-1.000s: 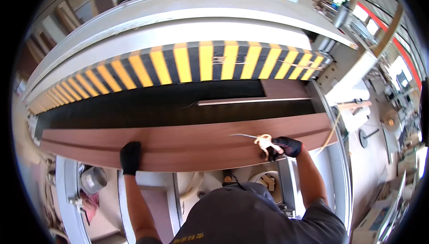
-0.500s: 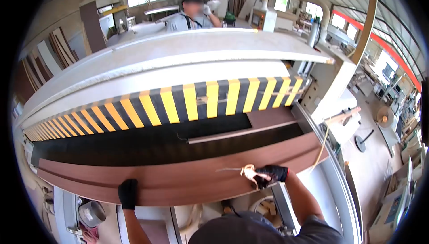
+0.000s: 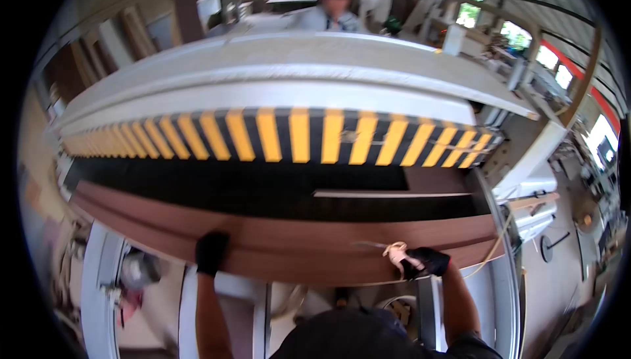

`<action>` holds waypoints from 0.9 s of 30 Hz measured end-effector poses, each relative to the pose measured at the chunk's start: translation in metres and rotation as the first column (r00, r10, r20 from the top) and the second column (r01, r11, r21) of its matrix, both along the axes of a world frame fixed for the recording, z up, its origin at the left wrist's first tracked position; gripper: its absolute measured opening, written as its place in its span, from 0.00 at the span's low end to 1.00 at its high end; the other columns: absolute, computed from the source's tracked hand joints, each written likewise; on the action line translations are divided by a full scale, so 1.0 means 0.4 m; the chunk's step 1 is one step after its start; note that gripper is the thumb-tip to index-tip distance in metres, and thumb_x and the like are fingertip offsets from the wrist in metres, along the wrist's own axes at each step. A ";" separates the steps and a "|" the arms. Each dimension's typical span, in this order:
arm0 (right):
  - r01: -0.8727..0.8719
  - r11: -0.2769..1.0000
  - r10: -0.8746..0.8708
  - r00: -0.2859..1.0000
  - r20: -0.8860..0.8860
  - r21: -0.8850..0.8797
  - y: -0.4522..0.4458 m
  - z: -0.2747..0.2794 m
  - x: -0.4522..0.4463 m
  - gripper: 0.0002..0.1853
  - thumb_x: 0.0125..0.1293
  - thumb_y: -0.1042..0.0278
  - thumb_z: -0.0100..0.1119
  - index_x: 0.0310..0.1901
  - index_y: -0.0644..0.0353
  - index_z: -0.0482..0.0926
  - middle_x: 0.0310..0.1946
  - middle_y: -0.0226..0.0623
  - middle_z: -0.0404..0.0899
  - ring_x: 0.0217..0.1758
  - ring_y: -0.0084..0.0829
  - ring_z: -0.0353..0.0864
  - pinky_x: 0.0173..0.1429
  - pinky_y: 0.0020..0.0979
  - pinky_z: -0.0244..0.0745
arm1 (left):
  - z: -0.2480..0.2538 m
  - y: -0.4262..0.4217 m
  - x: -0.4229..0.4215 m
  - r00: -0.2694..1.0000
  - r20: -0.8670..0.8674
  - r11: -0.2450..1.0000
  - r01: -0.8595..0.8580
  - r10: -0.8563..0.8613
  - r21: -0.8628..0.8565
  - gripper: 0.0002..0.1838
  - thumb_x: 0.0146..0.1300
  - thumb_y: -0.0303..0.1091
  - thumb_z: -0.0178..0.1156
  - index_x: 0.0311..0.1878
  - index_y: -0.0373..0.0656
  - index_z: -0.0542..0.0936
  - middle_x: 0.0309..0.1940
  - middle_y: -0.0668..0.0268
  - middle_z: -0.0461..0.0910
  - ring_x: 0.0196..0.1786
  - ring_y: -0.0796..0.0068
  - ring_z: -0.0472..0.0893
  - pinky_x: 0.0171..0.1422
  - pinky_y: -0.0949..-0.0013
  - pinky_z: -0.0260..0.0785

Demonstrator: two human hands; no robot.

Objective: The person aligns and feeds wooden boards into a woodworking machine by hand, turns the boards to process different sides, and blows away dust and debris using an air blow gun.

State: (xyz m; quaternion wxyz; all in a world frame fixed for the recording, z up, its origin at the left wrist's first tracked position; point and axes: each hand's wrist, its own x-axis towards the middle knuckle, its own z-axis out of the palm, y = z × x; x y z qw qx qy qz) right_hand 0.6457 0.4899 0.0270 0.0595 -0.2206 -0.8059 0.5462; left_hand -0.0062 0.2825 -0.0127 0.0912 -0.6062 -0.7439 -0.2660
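Observation:
Long brown wood-grain boards (image 3: 302, 234) lie across the front of a press, one overlapping another. My left hand (image 3: 212, 252), in a black glove, is closed over their near edge, left of the middle; its fingertips are hidden. Farther right, my right hand (image 3: 427, 262), also in a black glove, is closed around a thin-bladed tool (image 3: 396, 254). Its narrow tip points left over the board surface, and the part near my fingers looks pale and wrapped, too blurred to make out exactly.
Above the boards runs the press's black-and-yellow striped bar (image 3: 315, 137). A narrow strip (image 3: 394, 194) lies on the dark bed (image 3: 263, 191) behind. Another person (image 3: 332, 14) stands beyond the machine. A metal bucket (image 3: 141, 268) is below left; a fan (image 3: 587, 221) stands right.
The camera view has turned left and tilted, so the press and boards appear shifted right and slightly up. The other person's raised hand is no longer visible. Both my hands keep their holds.

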 end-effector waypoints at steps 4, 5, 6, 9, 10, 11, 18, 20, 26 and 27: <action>0.183 0.949 -0.180 0.983 0.036 -0.257 -0.002 -0.010 0.005 0.16 0.81 0.58 0.51 0.49 0.64 0.80 0.38 0.32 0.83 0.40 0.23 0.80 0.50 0.31 0.78 | 0.033 -0.004 0.034 0.995 0.101 0.998 -0.029 0.025 0.047 0.14 0.69 0.43 0.60 0.34 0.45 0.87 0.34 0.56 0.87 0.38 0.51 0.85 0.46 0.50 0.77; 0.248 0.880 -0.247 0.967 0.055 -0.405 -0.001 -0.021 0.009 0.16 0.81 0.59 0.50 0.48 0.65 0.81 0.38 0.32 0.84 0.41 0.23 0.80 0.50 0.31 0.78 | 0.043 -0.005 0.039 0.995 0.100 0.996 0.006 -0.015 0.085 0.14 0.69 0.43 0.60 0.34 0.45 0.87 0.34 0.56 0.87 0.38 0.50 0.85 0.46 0.50 0.77; 0.259 0.892 -0.270 0.963 0.022 -0.371 -0.012 -0.010 -0.002 0.16 0.81 0.60 0.50 0.48 0.65 0.81 0.39 0.33 0.84 0.42 0.23 0.80 0.51 0.31 0.77 | 0.056 -0.006 0.049 0.995 0.100 0.997 -0.017 0.010 0.069 0.14 0.69 0.43 0.60 0.34 0.45 0.87 0.34 0.56 0.87 0.38 0.50 0.85 0.46 0.50 0.77; 0.295 0.905 -0.306 0.952 0.013 -0.306 -0.014 -0.027 0.004 0.18 0.80 0.56 0.51 0.51 0.63 0.84 0.41 0.27 0.84 0.45 0.20 0.81 0.53 0.26 0.75 | 0.081 -0.006 0.062 0.974 0.221 0.997 -0.062 0.049 0.053 0.15 0.69 0.44 0.61 0.35 0.43 0.87 0.35 0.56 0.87 0.39 0.50 0.85 0.47 0.51 0.76; 0.340 0.871 -0.342 0.938 0.058 -0.354 -0.024 0.003 -0.014 0.19 0.80 0.55 0.51 0.51 0.63 0.84 0.41 0.28 0.85 0.45 0.21 0.81 0.54 0.26 0.75 | 0.081 -0.005 0.060 0.974 0.224 0.997 -0.057 0.043 0.058 0.15 0.69 0.44 0.61 0.35 0.42 0.87 0.36 0.55 0.87 0.40 0.50 0.85 0.47 0.51 0.76; 0.387 0.832 -0.377 0.920 0.107 -0.397 -0.032 0.027 -0.031 0.19 0.80 0.55 0.51 0.51 0.64 0.84 0.41 0.28 0.85 0.45 0.21 0.81 0.54 0.26 0.75 | 0.081 -0.005 0.060 0.973 0.228 0.997 -0.049 0.034 0.064 0.15 0.69 0.44 0.61 0.35 0.41 0.87 0.36 0.55 0.87 0.40 0.50 0.85 0.47 0.52 0.76; 0.446 0.762 -0.400 0.894 0.200 -0.470 -0.031 0.021 -0.024 0.25 0.78 0.46 0.51 0.47 0.63 0.84 0.35 0.34 0.86 0.40 0.26 0.85 0.48 0.28 0.78 | 0.089 -0.003 0.067 0.980 0.191 0.998 -0.062 0.056 0.022 0.14 0.68 0.42 0.61 0.36 0.42 0.87 0.36 0.54 0.87 0.40 0.49 0.85 0.46 0.52 0.76; 0.449 0.782 -0.408 0.893 0.191 -0.433 -0.046 0.055 -0.051 0.24 0.79 0.46 0.51 0.42 0.62 0.84 0.30 0.31 0.84 0.35 0.24 0.82 0.42 0.27 0.76 | 0.092 -0.002 0.069 0.978 0.206 0.998 -0.054 0.047 0.026 0.13 0.68 0.42 0.61 0.36 0.43 0.87 0.36 0.54 0.87 0.40 0.49 0.85 0.46 0.51 0.76; 0.393 0.864 -0.352 0.918 0.182 -0.314 -0.030 0.038 -0.029 0.19 0.80 0.52 0.51 0.45 0.61 0.83 0.29 0.26 0.82 0.33 0.18 0.77 0.38 0.27 0.72 | 0.074 -0.004 0.054 0.983 0.184 0.999 -0.024 0.017 0.032 0.13 0.68 0.41 0.61 0.37 0.42 0.88 0.37 0.54 0.87 0.41 0.49 0.85 0.47 0.51 0.76; 0.334 0.913 -0.294 0.937 0.187 -0.236 -0.017 0.016 -0.013 0.18 0.80 0.54 0.51 0.46 0.61 0.83 0.29 0.26 0.82 0.34 0.18 0.77 0.39 0.27 0.73 | 0.075 -0.005 0.054 0.986 0.168 1.000 -0.020 0.015 0.024 0.13 0.68 0.41 0.61 0.37 0.42 0.88 0.37 0.54 0.87 0.42 0.49 0.85 0.47 0.51 0.76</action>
